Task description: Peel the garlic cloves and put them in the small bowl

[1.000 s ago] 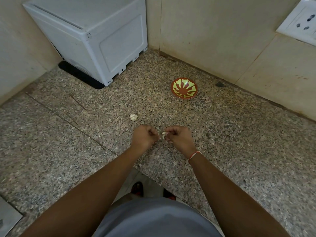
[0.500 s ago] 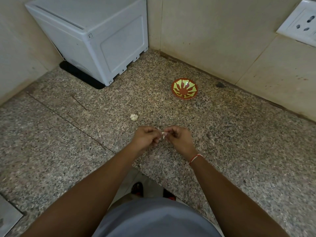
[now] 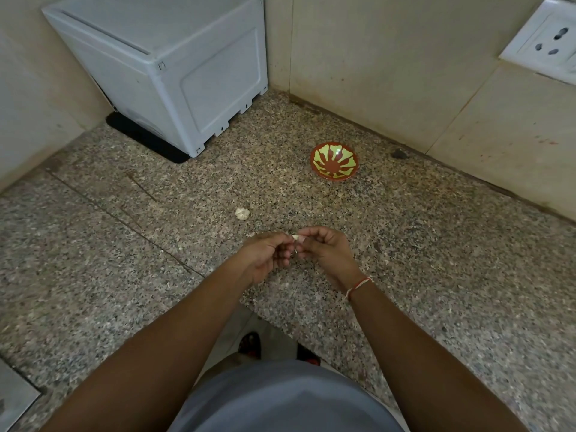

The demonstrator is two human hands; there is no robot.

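Bench (image 3: 436,244) in wall corner. Box (image 3: 174,73) back left. Bowl (image 3: 334,161) back right of centre. Garlic bulb (image 3: 242,213) between box and hands. Socket (image 3: 548,42) on right wall.

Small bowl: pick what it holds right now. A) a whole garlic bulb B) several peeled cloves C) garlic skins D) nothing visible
D: the small bowl shows only its red and yellow pattern, while the garlic clove is pinched between the left hand and the right hand.
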